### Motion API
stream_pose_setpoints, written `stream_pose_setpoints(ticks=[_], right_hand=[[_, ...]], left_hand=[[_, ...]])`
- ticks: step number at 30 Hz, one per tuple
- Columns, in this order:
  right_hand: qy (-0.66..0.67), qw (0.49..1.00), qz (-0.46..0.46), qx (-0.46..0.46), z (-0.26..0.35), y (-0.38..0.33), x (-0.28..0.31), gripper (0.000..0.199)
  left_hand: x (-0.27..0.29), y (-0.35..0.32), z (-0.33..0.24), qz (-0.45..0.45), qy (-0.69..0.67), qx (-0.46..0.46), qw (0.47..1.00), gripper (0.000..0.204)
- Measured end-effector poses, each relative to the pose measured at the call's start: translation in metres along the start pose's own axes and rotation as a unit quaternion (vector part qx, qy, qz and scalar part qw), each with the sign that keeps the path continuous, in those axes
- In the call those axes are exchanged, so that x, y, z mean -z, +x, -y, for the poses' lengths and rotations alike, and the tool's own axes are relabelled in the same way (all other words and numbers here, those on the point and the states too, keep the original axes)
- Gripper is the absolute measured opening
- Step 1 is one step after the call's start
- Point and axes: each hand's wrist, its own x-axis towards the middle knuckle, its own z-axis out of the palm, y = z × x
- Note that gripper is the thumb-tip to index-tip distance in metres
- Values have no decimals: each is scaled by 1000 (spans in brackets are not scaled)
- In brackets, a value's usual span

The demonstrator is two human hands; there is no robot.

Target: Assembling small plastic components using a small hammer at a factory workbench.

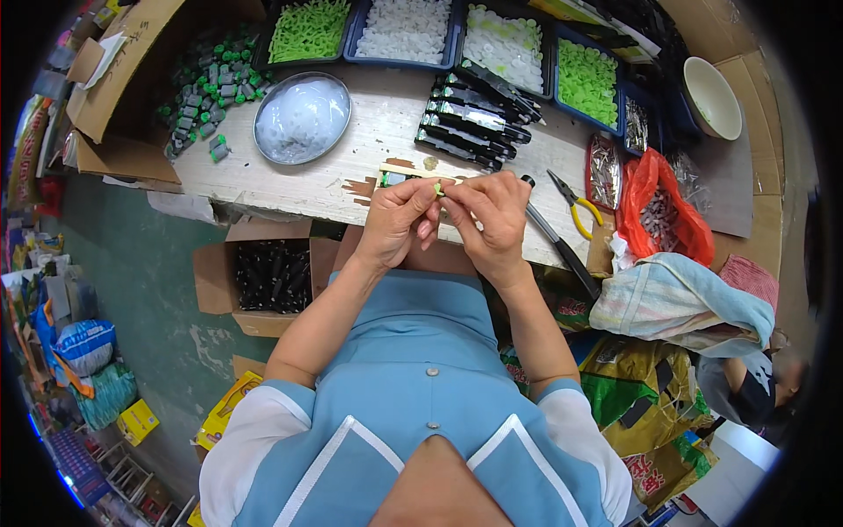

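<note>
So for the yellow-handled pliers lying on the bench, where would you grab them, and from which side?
Probably by the yellow handles of the pliers, coming from the near edge of the table. The handles point toward the person while the dark jaws point away, and the right hand is the nearer one. Both hands are pinching a small green part.

- Open brown cardboard box (263,279) of dark parts, under the surface's near edge.
- Red plastic bag (660,211) at right on the surface.
- Yellow-green printed sacks (645,395), lower right.
- Yellow carton (138,422) on floor, lower left.
</note>
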Motion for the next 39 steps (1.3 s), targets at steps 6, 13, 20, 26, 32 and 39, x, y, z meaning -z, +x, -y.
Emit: stream_pose_setpoints(ticks=[6,13,20,26,32,39], right_hand=[[-18,1000,-2,20,-3,3,-1,14],[-100,989,105,41,-28,0,-4,8],[-112,973,188,75,-31,10,-15,9],[-110,959,245,93,-28,20,-19,3],[-107,943,307,74,-29,28,-18,3],[-78,985,146,-57,-62,11,35,5]], left_hand=[[-3,-1,-3,-42,112,-31,992,26],[18,5,-21,-94,597,-327,727,11],[30,14,-10,-57,685,-316,654,11],[32,16,-8,-46,678,-306,667,9],[32,16,-8,-38,684,-302,663,10],[28,17,-10,-31,715,-280,640,20]])
